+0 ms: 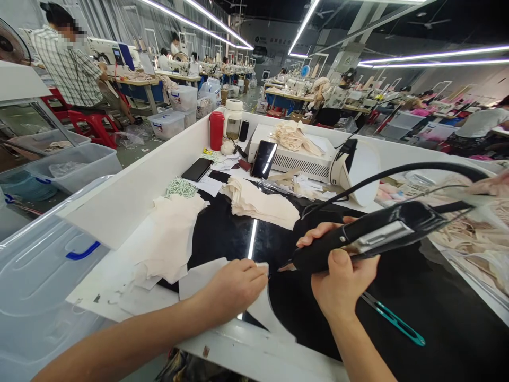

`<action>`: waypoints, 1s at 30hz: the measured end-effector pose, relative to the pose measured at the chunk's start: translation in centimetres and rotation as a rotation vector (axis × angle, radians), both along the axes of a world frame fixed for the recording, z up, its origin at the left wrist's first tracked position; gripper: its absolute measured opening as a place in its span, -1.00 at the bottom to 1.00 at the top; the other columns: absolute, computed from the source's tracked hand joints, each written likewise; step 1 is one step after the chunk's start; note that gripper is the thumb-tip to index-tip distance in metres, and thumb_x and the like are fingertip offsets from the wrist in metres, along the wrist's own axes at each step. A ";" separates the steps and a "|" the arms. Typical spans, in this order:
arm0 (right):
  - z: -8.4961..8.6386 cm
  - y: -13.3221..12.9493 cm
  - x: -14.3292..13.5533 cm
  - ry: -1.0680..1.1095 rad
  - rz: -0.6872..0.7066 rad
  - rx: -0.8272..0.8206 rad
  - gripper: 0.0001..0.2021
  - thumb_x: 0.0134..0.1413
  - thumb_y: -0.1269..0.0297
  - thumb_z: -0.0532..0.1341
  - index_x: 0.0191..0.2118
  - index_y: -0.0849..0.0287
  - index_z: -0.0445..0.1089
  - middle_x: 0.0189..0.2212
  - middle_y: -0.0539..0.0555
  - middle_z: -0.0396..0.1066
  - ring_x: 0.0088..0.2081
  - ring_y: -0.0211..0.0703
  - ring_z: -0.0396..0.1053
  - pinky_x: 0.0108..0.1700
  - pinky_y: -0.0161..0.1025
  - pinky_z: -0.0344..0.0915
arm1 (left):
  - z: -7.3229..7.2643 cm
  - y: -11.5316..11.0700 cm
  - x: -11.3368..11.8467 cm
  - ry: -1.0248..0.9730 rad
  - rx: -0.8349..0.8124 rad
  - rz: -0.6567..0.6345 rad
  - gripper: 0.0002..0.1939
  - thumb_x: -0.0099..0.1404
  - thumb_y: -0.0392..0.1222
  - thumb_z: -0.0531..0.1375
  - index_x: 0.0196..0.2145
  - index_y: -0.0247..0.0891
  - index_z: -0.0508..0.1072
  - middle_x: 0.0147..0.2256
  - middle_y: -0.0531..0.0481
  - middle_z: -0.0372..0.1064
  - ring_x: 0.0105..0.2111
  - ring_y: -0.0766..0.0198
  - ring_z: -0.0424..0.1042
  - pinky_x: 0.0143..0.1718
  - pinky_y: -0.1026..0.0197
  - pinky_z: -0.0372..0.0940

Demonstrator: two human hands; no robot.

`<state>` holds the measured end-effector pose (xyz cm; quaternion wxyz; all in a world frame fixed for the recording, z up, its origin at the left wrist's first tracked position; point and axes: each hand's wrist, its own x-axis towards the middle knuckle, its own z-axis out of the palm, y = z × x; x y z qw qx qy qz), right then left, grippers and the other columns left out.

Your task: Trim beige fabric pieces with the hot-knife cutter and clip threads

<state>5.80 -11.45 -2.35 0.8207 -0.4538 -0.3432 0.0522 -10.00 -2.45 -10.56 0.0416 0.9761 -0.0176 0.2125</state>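
My right hand (345,276) is wrapped around a thick black corded hand tool (369,233) with a metal lever on its side. The tool's narrow tip points left, close to the fingers of my left hand (238,286). Those fingers are closed on the upper edge of a pale fabric piece (264,313), which lies flat on the black work surface (310,318); the exact pinch is hidden under the fingers. Right of my right wrist lie teal-handled thread snips (397,321). Beyond my hands rests a stack of cream fabric pieces (262,204), with another cream pile (170,233) at the left.
Two phones (196,170), a red bottle (217,131) and a white box (294,154) stand toward the back. A white lamp-like device (356,172) is at the back right. The tool's cable (382,172) arches across the right. A white side wall (131,185) borders the left.
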 end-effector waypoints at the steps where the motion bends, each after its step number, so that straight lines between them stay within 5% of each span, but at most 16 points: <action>1: 0.2 -0.6 0.1 -0.002 -0.012 -0.020 -0.52 -0.03 0.11 0.48 -0.01 0.00 0.35 -0.38 -0.07 0.47 -0.45 -0.19 0.43 -0.40 -0.15 0.47 | 0.0 0.4 0.0 -0.010 0.006 0.021 -0.82 0.49 -0.45 0.05 -0.13 -0.33 0.43 -0.05 -0.16 0.51 -0.12 0.17 0.48 -0.13 0.13 0.43; 6: 0.5 -3.3 0.0 0.002 -0.089 -0.069 -0.56 -0.04 0.15 0.47 -0.05 0.03 0.38 -0.39 -0.06 0.47 -0.47 -0.16 0.43 -0.46 -0.16 0.46 | 0.3 1.7 -0.1 -0.140 0.032 0.099 -0.82 0.49 -0.41 0.10 -0.04 -0.33 0.45 0.07 -0.17 0.48 0.01 0.13 0.47 0.04 0.04 0.42; 14: -0.3 -5.1 -1.3 0.051 -0.063 -0.025 -0.57 -0.02 0.09 0.46 -0.06 0.01 0.36 -0.43 -0.10 0.44 -0.52 -0.21 0.39 -0.47 -0.19 0.43 | 2.1 -0.5 -0.5 -0.131 -0.090 -0.263 -0.84 0.54 -0.25 0.11 -0.05 -0.29 0.48 -0.15 -0.06 0.52 -0.12 0.23 0.48 0.04 0.16 0.38; 18: -0.7 -5.1 -1.7 0.038 -0.044 -0.025 -0.57 0.04 0.08 0.44 -0.02 0.00 0.34 -0.41 -0.09 0.43 -0.50 -0.21 0.40 -0.45 -0.18 0.43 | 1.5 -0.8 -0.6 -0.042 -0.048 -0.272 -0.77 0.51 -0.12 0.19 0.04 -0.25 0.46 -0.13 -0.08 0.48 -0.11 0.16 0.45 0.01 0.09 0.37; 30: -2.0 -5.3 -1.9 0.030 0.003 -0.007 -0.62 0.17 0.16 0.39 0.04 -0.01 0.31 -0.33 -0.07 0.45 -0.43 -0.22 0.43 -0.36 -0.17 0.41 | 1.2 -0.8 -0.6 -0.048 -0.066 -0.278 -0.83 0.55 -0.19 0.13 -0.07 -0.30 0.48 -0.18 -0.05 0.50 -0.17 0.19 0.46 -0.05 0.10 0.36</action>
